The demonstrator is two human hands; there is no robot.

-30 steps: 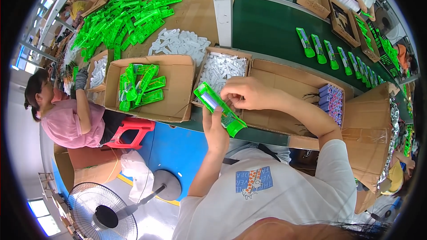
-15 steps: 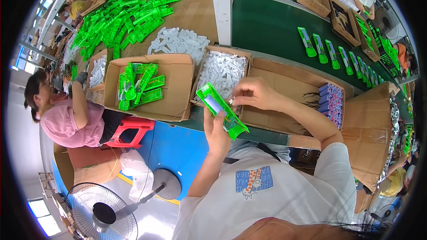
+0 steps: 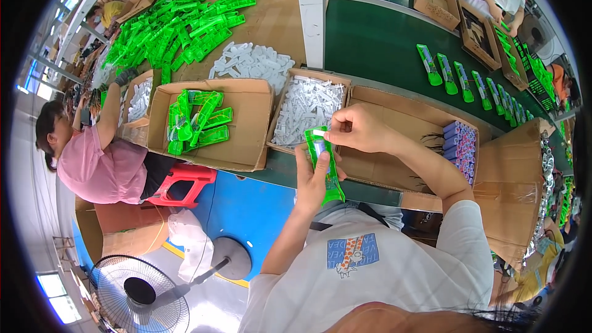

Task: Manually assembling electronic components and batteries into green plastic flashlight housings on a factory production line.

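My left hand (image 3: 312,176) is wrapped round a bright green plastic casing (image 3: 333,192), held nearly upright over the table's front edge. Inside the casing lies a pale violet cylindrical cell (image 3: 319,146). Thumb and forefinger of my right hand (image 3: 357,129) pinch a small white plastic piece (image 3: 319,132) at the casing's far end; whether it is seated there I cannot tell. Just beyond both hands is a cardboard box of small white plastic parts (image 3: 310,106). Right of it, a long cardboard box (image 3: 382,108) contains violet cylindrical cells (image 3: 457,148) with black wires.
A cardboard box (image 3: 250,148) with several green casings stands at left. Behind it lie a green casing heap (image 3: 179,28) and white strips (image 3: 253,61). A white post (image 3: 311,18) rises beside a green surface with a row of filled casings (image 3: 464,83). A co-worker (image 3: 98,154) sits left.
The casing has swung from a slant to nearly upright and shifted right. My right hand has brought the white piece to the casing's far end. The co-worker's arm now reaches farther forward.
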